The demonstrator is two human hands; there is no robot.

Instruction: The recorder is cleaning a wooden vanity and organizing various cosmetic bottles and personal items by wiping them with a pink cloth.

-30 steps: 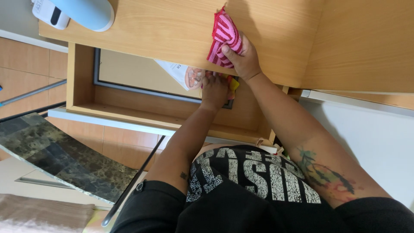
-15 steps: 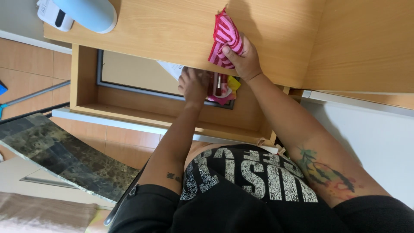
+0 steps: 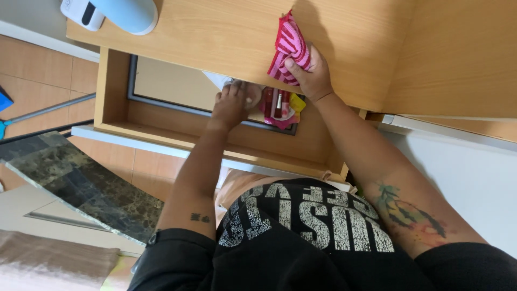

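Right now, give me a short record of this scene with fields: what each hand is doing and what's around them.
left hand: reaching into the open wooden drawer, fingers on small items at its back edge
right hand: gripping a red and pink striped cloth, pressed against the wooden desktop
drawer contents: a pink pouch with small tubes; other details too small to tell
on desktop: a pale blue and white device at the far corner
floor side: a dark marbled slab on tan tiles
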